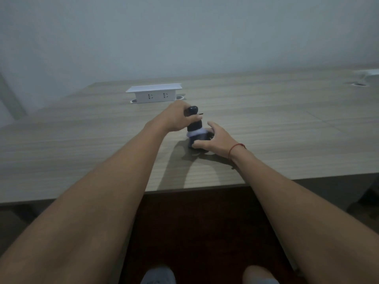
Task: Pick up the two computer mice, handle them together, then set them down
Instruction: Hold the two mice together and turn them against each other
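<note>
Two dark computer mice are stacked end to end near the middle of the wooden table (266,124). The upper mouse (193,117) stands upright, gripped around its middle by my left hand (176,118). The lower mouse (196,138) rests on the table beneath it, with a pale band where the two meet. My right hand (213,140) wraps around the lower mouse from the right, thumb at its front. Much of both mice is hidden by my fingers.
A white socket box (154,93) rises from the table behind the mice. Round cable holes (359,84) sit at the far right. The table's front edge (194,188) runs just past my forearms, with dark floor and my knees below.
</note>
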